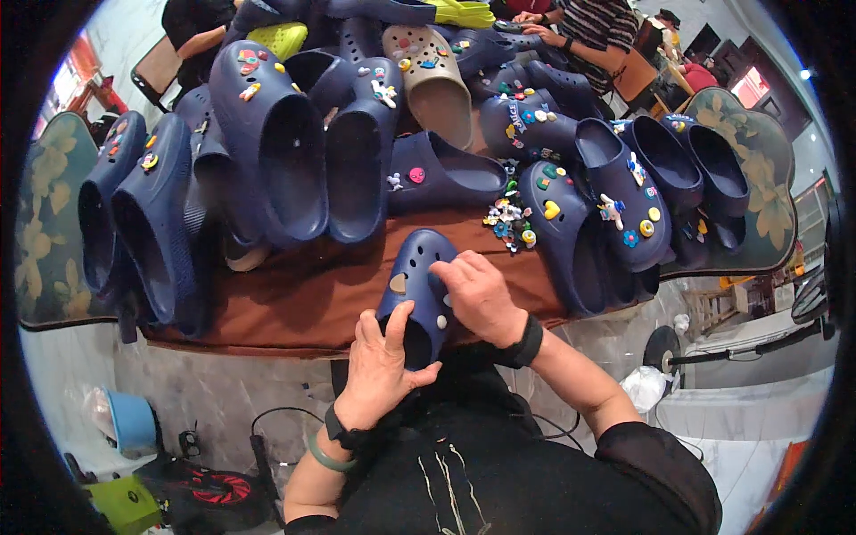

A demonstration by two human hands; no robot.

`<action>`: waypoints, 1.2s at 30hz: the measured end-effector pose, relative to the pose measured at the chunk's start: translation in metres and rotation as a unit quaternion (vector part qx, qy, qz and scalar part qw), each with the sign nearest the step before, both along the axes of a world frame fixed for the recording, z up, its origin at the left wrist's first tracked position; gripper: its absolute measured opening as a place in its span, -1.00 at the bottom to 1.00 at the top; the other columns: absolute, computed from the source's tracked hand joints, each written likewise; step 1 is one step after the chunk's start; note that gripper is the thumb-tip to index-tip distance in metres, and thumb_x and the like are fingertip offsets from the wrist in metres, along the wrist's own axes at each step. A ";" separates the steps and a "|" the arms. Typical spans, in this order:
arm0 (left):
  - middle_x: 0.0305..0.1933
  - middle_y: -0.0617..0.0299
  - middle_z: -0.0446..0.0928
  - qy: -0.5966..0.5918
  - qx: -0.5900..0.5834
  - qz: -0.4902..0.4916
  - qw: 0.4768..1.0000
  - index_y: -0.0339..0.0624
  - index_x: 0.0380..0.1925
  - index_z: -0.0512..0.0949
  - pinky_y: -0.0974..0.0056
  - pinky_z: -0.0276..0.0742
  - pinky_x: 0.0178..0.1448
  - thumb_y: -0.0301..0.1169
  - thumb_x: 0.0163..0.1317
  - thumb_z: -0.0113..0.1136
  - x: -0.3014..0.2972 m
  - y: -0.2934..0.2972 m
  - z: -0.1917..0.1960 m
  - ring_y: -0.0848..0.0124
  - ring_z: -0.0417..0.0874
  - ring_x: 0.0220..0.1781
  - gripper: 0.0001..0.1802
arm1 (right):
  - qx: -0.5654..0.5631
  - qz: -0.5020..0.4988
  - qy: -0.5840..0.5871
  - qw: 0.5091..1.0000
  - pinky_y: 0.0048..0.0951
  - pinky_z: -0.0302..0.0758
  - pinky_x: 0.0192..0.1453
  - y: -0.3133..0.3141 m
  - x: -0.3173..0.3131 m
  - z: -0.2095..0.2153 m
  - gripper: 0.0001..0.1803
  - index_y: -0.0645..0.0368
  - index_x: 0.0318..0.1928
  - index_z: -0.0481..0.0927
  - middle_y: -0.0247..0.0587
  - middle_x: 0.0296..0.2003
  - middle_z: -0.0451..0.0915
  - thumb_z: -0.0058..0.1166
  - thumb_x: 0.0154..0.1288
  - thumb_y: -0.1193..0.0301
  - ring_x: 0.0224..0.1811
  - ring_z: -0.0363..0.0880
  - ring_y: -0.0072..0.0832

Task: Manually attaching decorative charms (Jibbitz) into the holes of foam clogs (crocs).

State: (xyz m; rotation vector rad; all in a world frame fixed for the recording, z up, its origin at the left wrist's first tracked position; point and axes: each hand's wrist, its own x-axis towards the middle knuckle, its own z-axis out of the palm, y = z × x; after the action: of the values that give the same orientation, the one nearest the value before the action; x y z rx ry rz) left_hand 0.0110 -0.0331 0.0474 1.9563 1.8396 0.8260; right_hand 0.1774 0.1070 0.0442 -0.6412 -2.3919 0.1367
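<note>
Clog (410, 287), navy, one; head view: at the near edge of the brown cloth (299, 308), toe pointing away; left hand (379, 361) clamped on its heel end; right hand (481, 299) curled at its right side, whether pinching anything cannot be told; charms (506, 223), one pile, beyond

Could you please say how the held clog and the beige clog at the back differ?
The held clog is dark blue, the beige clog paler. The held clog is sparsely decorated, the beige clog more colourfully. The held clog is nearer, the beige clog farther back. Both have foot openings.
</note>
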 end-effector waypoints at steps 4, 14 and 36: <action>0.02 -0.12 0.20 -0.007 0.020 0.009 1.000 0.18 0.41 0.05 -0.10 0.54 -0.10 -0.15 -0.23 0.61 0.000 -0.003 -0.006 -0.13 0.41 -0.01 0.19 | -0.118 -0.014 0.086 0.989 -0.37 0.52 -0.11 0.011 0.020 0.001 -0.80 0.22 -0.17 0.66 -0.18 -0.30 0.69 0.32 0.19 0.49 -0.26 0.65 -0.32; 0.03 -0.13 0.20 -0.018 0.023 0.001 1.000 0.21 0.42 0.04 -0.11 0.52 -0.05 -0.16 -0.22 0.61 -0.002 -0.003 -0.004 -0.13 0.41 0.01 0.20 | -0.639 -0.002 0.117 0.760 -0.48 0.53 0.04 0.046 0.023 -0.003 -0.63 0.20 -0.07 0.49 -0.24 -0.19 0.64 0.40 0.18 0.50 -0.11 0.62 -0.54; 0.06 -0.12 0.18 -0.019 -0.009 0.009 1.000 0.18 0.39 0.08 -0.11 0.54 -0.01 -0.16 -0.26 0.61 0.000 -0.001 -0.003 -0.13 0.40 0.07 0.18 | -0.635 -0.005 0.059 0.770 -0.37 0.37 0.33 0.049 0.013 -0.015 -0.24 0.38 0.34 0.28 -0.12 0.15 0.51 0.38 0.21 0.43 0.20 0.46 -0.44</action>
State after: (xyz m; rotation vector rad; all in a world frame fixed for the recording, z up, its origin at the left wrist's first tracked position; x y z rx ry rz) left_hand 0.0112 -0.0338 0.0441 1.9027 1.8394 0.8444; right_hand 0.1904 0.1558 0.0294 -1.1390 -1.8649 1.8171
